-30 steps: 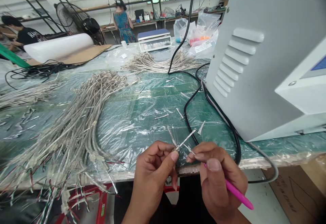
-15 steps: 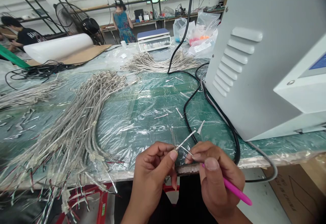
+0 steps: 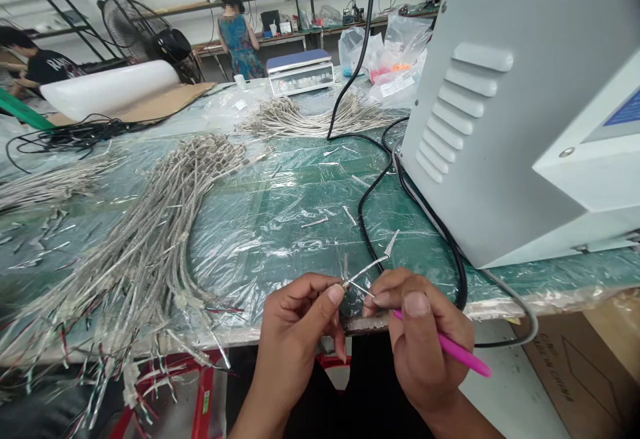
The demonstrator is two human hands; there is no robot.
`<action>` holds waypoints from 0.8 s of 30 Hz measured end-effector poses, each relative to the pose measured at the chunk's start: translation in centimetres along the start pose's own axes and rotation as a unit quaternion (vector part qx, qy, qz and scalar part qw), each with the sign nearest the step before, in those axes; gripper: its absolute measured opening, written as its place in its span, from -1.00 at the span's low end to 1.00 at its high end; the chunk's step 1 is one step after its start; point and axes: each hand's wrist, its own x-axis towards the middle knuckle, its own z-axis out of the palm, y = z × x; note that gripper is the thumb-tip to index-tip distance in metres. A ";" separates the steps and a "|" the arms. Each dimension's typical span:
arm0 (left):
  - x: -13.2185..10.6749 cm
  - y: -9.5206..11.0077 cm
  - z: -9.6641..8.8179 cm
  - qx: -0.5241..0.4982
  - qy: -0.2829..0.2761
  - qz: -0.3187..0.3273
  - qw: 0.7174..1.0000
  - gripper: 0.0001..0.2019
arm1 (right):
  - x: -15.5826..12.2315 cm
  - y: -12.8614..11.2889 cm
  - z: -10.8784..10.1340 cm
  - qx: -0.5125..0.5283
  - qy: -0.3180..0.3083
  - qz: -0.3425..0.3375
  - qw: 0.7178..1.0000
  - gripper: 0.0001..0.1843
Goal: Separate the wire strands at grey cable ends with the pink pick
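My left hand pinches the end of a thin silver braided cable between thumb and forefinger, at the near edge of the table. My right hand grips a pink-handled pointed tool like a pen. Its metal tip touches the cable end right by my left fingertips. A large bundle of silver braided cables with coloured wire ends lies to the left of my hands and spills over the table edge.
A big grey machine housing fills the right side, with black power cords running past it. Short cut silver scraps litter the plastic-covered green table. More cable piles, a scale, bags and two other people are farther back.
Both hands stay together at the table edge; the tool tip has slid closer to my left fingertips along the cable end. The view has shifted slightly downward.
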 end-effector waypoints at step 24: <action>0.1 0.0 -0.4 0.018 -0.036 0.008 0.999 -0.78 | -0.4 0.3 0.0 -0.033 0.001 -0.030 0.999 -0.69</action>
